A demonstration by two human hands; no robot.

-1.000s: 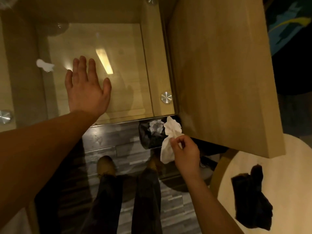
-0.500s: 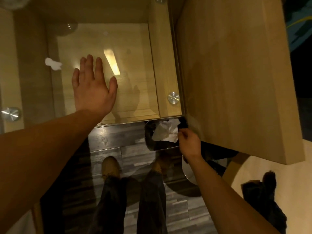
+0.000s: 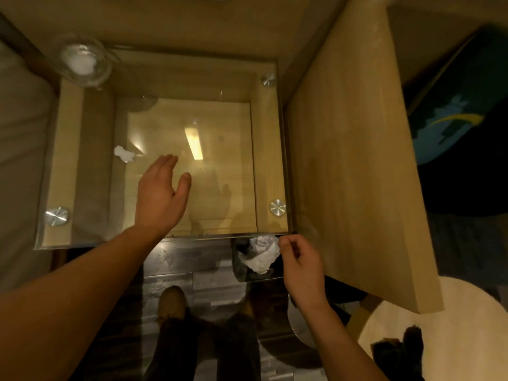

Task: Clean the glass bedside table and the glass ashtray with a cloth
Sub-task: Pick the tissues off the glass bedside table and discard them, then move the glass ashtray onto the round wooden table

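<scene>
- Plainly, the glass table (image 3: 275, 149) fills the upper middle of the head view, its clear top resting on four metal studs over a wooden frame; one stud (image 3: 277, 207) sits at the near right corner.
- On the glass lies a small white scrap (image 3: 124, 154), at about 10 o'clock from the left hand (image 3: 160, 196) and close to its fingertips — this hand is plainly the nearer one to it.
- The left grip is wide: fingers together and stretched out, thumb apart, palm down over the glass, holding nothing. Whether the palm touches the glass I cannot tell.
- The glass ashtray (image 3: 82, 63) stands at the table's far left corner, at roughly 11 o'clock from the left hand and well apart from both hands; something pale shows inside it, too blurred to name.
- The right hand (image 3: 301, 266) hangs just below the table's near right corner, its grip narrow, fingers curled in; it seems to hold nothing, though the curl hides the palm.
- Just beside it, at about 9 o'clock, is a dark bin (image 3: 242, 266) on the floor, and in it a crumpled white tissue (image 3: 261, 254) — touching or nearly touching the right fingertips.
- My judgement: no cloth is in either hand, so the next move likely turns on the left hand reaching up-left for the scrap, or on fetching a fresh wipe.
- A tall wooden panel (image 3: 351, 166) stands at 3 o'clock of the table, hemming in the right hand.
</scene>
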